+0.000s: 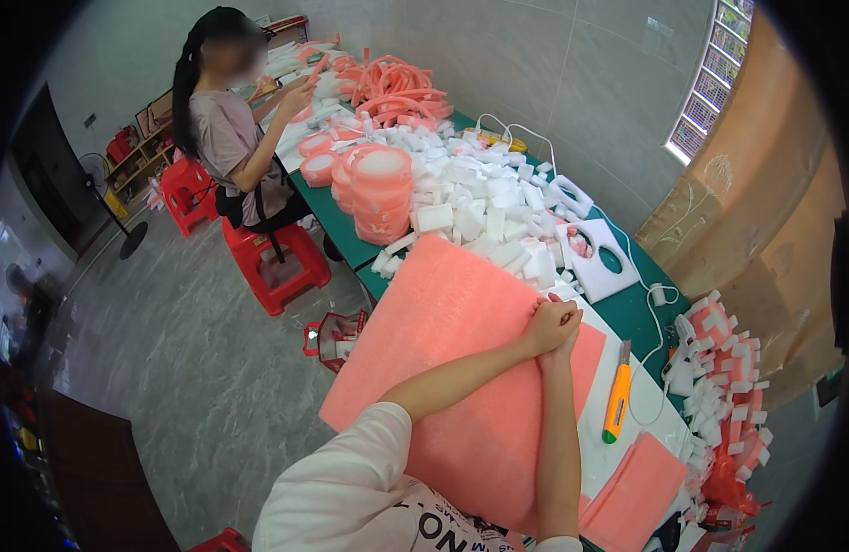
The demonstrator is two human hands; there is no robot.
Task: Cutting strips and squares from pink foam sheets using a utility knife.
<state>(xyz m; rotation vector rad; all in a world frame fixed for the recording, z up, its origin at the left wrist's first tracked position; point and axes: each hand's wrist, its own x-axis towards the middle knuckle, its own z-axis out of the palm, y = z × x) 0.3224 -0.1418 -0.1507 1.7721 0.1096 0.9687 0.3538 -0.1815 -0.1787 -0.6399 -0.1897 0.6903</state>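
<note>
A broad, coral-pink foam sheet point(452, 322) fills the lower centre of the frame, over the green bench point(619, 317). The left hand point(546, 328) and right hand point(566, 337) overlap at its upper-right edge; I cannot tell whether their fingers grip.

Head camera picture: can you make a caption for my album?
Two hands together over pink foam, an orange-handled cutter lying nearby.

Here's the left forearm point(470, 373) slanting in from lower left, there's the right forearm point(557, 442) rising almost straight from below, left hand point(544, 329) and right hand point(564, 340) bunched together, overlapping in view, fingers curled, exact grip hard to call
</note>
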